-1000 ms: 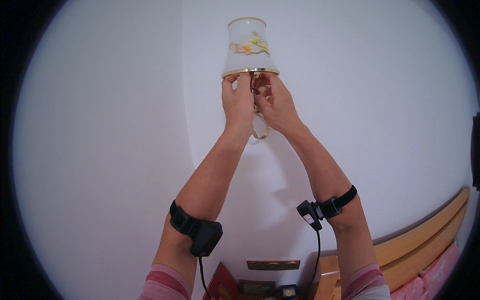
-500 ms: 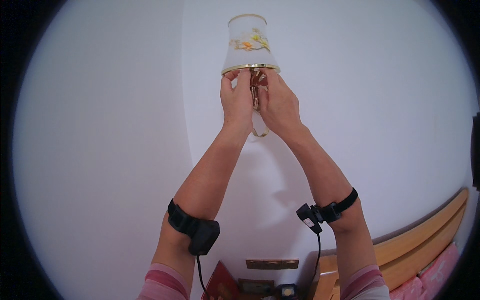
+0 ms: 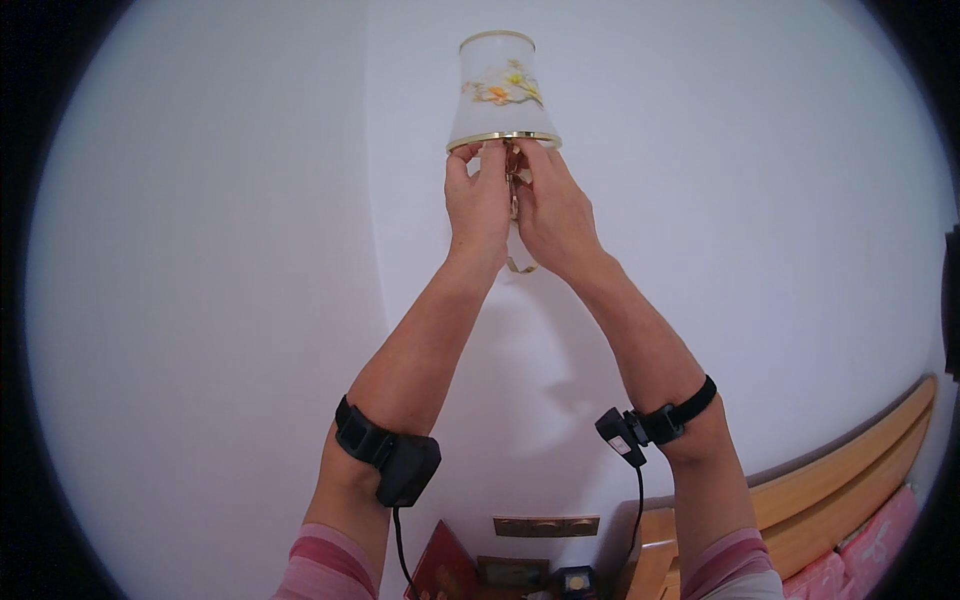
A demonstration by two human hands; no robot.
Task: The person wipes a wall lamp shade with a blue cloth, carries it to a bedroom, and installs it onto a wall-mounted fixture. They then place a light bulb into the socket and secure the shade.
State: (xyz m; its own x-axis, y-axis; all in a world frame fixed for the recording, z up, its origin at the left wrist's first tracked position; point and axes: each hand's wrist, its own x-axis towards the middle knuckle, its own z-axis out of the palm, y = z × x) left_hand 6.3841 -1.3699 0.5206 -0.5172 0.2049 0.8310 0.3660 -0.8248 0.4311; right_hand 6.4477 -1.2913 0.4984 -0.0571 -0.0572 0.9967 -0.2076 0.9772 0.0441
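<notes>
A wall lamp with a white, flower-patterned lampshade (image 3: 500, 108) rises upright at the top middle, edged in gold at both rims. Just under its lower rim, my left hand (image 3: 477, 202) is closed around the lamp from the left, thumb upward and fingers bent. From the other side my right hand (image 3: 556, 212) closes on it too, its fingers reaching up beneath the shade. Between the palms shows the shiny metal lamp stem (image 3: 514, 198). The fingertips of both hands are hidden by the shade. A curved gold lamp arm (image 3: 521, 267) appears below my wrists.
Behind the lamp is a pale wall (image 3: 720, 200), with a corner to its left. A wooden headboard (image 3: 800, 500) and pink bedding (image 3: 880, 535) lie at lower right. Low on the wall sits a socket panel (image 3: 546, 526), above a red object (image 3: 440, 565). Black cables hang from both forearm straps.
My right hand has shifted slightly left and its fingers have turned in closer to the stem, covering more of it. The lamp appears almost unchanged in place.
</notes>
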